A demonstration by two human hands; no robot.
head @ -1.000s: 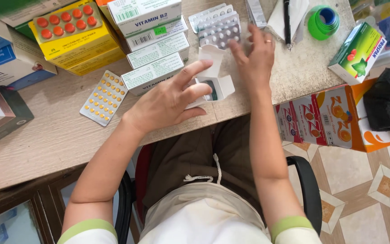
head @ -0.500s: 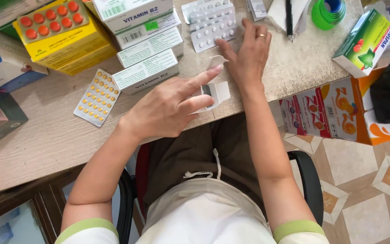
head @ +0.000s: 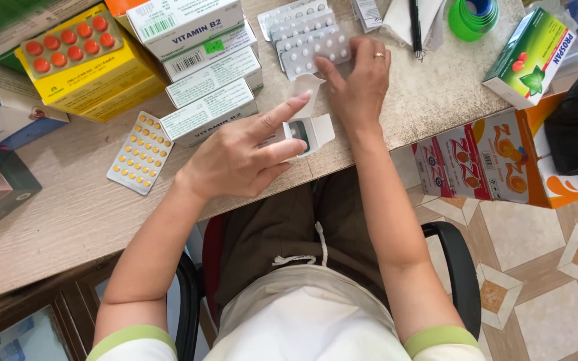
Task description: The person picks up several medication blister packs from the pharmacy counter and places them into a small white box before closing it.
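At the near edge of a pale wood-grain counter (head: 68,220), a small white carton (head: 309,130) lies with its end flaps open, a dark item inside hard to make out. The left hand (head: 239,160) covers most of the carton, forefinger stretched across its top flap, fingers loosely spread. The right hand (head: 359,83) presses flat, fingers extended, on a fan of silver blister strips (head: 302,33), gripping nothing. A strip of yellow tablets (head: 140,152) lies just left; white medicine boxes (head: 209,73) are stacked behind. Boxes at the frame's edges are cut off. Beyond the counter, patterned floor tiles (head: 543,247) show.
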